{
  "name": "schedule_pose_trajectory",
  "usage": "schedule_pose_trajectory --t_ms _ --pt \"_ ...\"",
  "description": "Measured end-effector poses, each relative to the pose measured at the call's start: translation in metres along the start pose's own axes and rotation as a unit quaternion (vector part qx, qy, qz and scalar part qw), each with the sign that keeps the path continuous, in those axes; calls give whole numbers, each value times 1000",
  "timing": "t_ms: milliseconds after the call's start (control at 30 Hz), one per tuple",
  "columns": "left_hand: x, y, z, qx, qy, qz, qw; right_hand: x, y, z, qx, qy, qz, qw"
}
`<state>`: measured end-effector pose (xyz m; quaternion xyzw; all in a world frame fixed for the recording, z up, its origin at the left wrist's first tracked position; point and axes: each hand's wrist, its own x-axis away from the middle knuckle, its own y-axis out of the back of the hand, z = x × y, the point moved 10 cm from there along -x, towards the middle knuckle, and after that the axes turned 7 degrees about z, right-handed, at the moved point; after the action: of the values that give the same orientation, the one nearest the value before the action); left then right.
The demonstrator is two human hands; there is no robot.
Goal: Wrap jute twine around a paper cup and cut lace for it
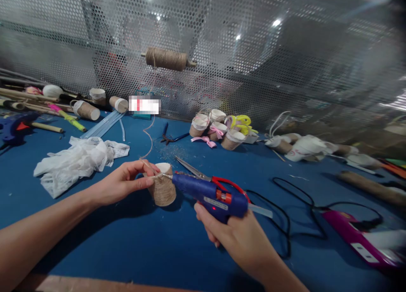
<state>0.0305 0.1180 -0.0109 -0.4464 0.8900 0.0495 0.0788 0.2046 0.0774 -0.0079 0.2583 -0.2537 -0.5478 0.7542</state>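
Observation:
My right hand (226, 230) is wrapped round the handle of a blue hot glue gun (203, 190), which has a small red light on its side and a clear glue stick out of its back. The nozzle points left and meets the upper side of a twine-wrapped paper cup (164, 190). My left hand (130, 177) pinches the cup near its rim, together with the twine (147, 135) that runs up to a spool (166, 58). Behind the glue gun lie scissors (228, 183) with red handles. Some fingertips of my left hand are hidden behind the cup's edge.
Crumpled white lace (79, 161) lies left, near clear glue sticks (104, 125). Pliers (173, 137) and several decorated cups (233, 139) stand toward the back mesh. A black cord (287, 224) and a purple power strip (349, 232) are right; another blue glue gun (15, 127) is far left.

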Motion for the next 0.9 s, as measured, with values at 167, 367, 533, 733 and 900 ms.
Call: schedule_pose_trajectory --t_ms 167,367,533,733,900 --pt "0 0 -2 -8 1 -1 1000 -5 7 -9 -46 -27 -44 998" --pt "0 0 0 1 13 -8 1000 -7 9 -3 -27 -25 -21 999" --pt "0 0 0 0 11 -2 1000 -10 13 -3 -55 -33 -44 997" --pt "0 1 1 -16 3 0 1000 -15 13 4 -65 -28 -17 997" --pt "-1 5 -1 -16 -8 -17 1000 -37 22 -11 -225 -34 -21 974"
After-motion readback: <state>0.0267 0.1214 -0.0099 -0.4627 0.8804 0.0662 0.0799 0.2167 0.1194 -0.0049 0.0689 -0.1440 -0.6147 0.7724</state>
